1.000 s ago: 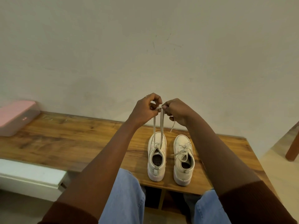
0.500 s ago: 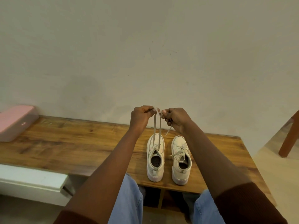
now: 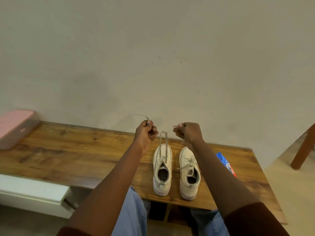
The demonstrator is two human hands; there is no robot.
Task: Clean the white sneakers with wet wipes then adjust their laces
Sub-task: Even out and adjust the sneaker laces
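Note:
Two white sneakers stand side by side on the wooden table (image 3: 71, 150), heels toward me. The left sneaker (image 3: 162, 171) has its lace (image 3: 163, 142) drawn up taut above its tongue. My left hand (image 3: 145, 133) grips one lace end, which curls away up and to the left. My right hand (image 3: 188, 132) pinches the other end. Both hands hover above the toes, a little apart, with the lace crossing between them. The right sneaker (image 3: 189, 174) is tied in a loose bow and nothing touches it.
A blue and red wipes packet (image 3: 225, 163) lies on the table to the right of my right forearm. A pink box (image 3: 14, 126) sits at the table's far left against the wall. A wooden chair leg (image 3: 302, 149) stands on the right.
My hands were together above the left sneaker; now they have pulled apart sideways and dropped lower, spreading the two lace ends. The camera has tilted, bringing the wipes packet into sight.

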